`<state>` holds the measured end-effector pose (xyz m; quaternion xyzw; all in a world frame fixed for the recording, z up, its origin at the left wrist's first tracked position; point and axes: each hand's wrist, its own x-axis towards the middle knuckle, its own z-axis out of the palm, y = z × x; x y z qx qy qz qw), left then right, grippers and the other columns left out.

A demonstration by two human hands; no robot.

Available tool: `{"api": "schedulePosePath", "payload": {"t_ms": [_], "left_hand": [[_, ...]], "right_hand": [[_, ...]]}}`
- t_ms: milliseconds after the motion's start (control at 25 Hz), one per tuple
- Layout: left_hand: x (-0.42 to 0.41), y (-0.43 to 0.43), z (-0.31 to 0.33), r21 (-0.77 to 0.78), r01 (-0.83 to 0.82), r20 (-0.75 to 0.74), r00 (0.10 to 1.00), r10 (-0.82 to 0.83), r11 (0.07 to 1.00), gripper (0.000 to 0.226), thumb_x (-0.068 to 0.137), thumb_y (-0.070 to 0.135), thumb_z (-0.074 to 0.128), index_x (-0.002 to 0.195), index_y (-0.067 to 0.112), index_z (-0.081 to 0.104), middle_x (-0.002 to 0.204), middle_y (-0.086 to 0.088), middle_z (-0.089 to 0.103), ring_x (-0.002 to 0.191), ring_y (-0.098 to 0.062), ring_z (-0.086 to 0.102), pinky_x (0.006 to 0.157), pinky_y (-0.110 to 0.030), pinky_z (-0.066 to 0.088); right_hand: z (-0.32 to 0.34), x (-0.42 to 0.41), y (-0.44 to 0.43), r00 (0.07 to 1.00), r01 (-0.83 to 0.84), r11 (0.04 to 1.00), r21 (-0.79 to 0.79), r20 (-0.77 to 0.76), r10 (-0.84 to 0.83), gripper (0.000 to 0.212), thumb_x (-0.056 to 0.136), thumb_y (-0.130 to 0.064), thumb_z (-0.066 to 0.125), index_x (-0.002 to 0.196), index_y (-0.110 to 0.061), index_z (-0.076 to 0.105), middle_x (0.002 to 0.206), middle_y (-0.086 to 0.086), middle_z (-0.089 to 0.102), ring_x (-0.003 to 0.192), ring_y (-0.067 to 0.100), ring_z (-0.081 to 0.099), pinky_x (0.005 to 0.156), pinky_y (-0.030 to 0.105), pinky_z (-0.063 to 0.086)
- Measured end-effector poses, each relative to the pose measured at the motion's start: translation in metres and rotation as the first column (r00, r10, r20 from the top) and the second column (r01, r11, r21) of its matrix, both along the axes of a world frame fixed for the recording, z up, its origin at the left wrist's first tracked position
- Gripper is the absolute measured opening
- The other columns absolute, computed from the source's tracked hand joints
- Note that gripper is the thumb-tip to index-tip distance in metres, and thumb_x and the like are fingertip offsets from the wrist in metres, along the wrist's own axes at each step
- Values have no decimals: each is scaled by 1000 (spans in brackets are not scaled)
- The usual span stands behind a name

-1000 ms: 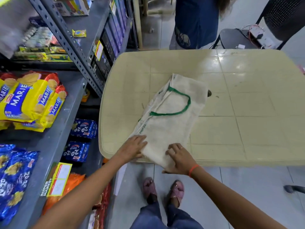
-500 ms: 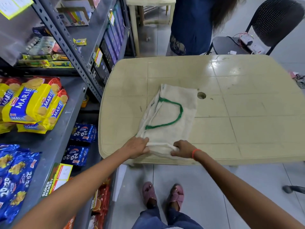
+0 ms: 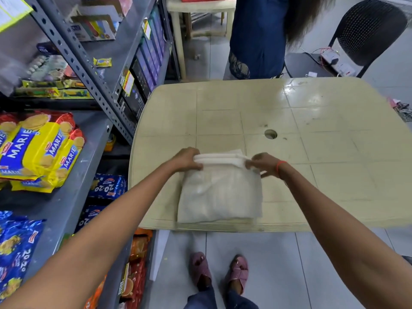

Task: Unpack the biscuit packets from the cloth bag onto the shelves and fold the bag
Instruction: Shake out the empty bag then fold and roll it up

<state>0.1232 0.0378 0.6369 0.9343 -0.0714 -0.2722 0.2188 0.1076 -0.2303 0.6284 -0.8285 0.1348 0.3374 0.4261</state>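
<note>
Lying square, cloth bag (image 3: 219, 195) fold-edge nearest.

Single head-worn wide-angle view, looking forward and down, close over table (image 3: 312, 152), shelves (image 3: 73, 197) at left

A beige plastic desk (image 3: 323, 121) with a round hole (image 3: 270, 134) near its middle stands on a pale tiled floor (image 3: 278, 268). Beyond it a black chair (image 3: 365, 34) carries a power strip (image 3: 334, 61), beside a person in blue clothing (image 3: 256, 36)
</note>
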Motion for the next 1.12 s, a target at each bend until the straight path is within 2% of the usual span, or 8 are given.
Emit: {"api": "schedulePosePath", "payload": {"t_ms": [120,240,400,560,720,880,1000,1120], "left_hand": [[3,-2,-13,72,-201,261,949,176,977,61,86,34,61,140,16,39,142,-9,48,130,-29,44,103,-41,37],[-54,-11,-46,106,-9,560,827,-52,994,68,86,45,54,143,11,40,147,-11,46,135,-28,44,112,-44,29],[-123,7,-95,427,343,312,812,-492,837,117,63,87,39,150,10,25,158,-18,19,146,-35,21,118,-54,13],[-105,22,-105,485,371,37,896,-442,792,130,59,85,49,152,16,-12,159,-17,-17,149,-31,-10,118,-58,2],[-99,11,-89,472,408,-18,891,-454,781,93,84,65,40,153,21,-4,159,-22,-12,149,-33,-6,118,-55,11],[-90,5,-55,244,315,-142,947,-287,917,55,95,44,35,139,13,40,148,-21,39,131,-32,43,100,-40,39],[-54,7,-18,-81,64,-424,901,-93,995,32,82,40,49,93,12,59,96,-14,64,82,-23,53,70,-31,41],[-19,6,1,-73,-13,-414,910,-19,997,22,86,29,59,71,13,60,71,-5,53,66,-20,48,57,-25,37]], "right_hand": [[-16,5,24,947,116,918,-380,322,13,58,89,-41,55,128,1,46,129,21,51,122,36,47,98,43,42],[-51,-44,45,781,-143,863,-486,480,399,80,86,-53,51,146,-7,26,157,19,21,143,34,24,115,45,29],[-104,-101,40,527,-567,512,-645,193,828,116,64,-79,50,151,-24,-3,159,9,-15,149,31,-8,121,53,6],[-112,-96,27,595,-561,465,-685,58,802,128,56,-77,57,149,-24,-13,159,12,-20,147,34,-16,117,60,7],[-94,-86,32,579,-624,443,-644,0,816,94,79,-57,55,151,-26,3,160,13,-12,148,36,-7,118,54,12],[-55,-61,29,718,-636,636,-437,-31,696,39,93,-31,43,122,-10,58,134,17,54,119,32,54,91,33,43],[-24,-34,21,834,-540,823,-174,-241,496,23,89,-31,45,94,-14,60,105,9,58,96,27,54,73,30,48],[-9,-9,16,878,-396,910,-121,-340,337,18,86,-25,48,98,-14,56,101,8,56,97,28,56,66,31,54]]}}
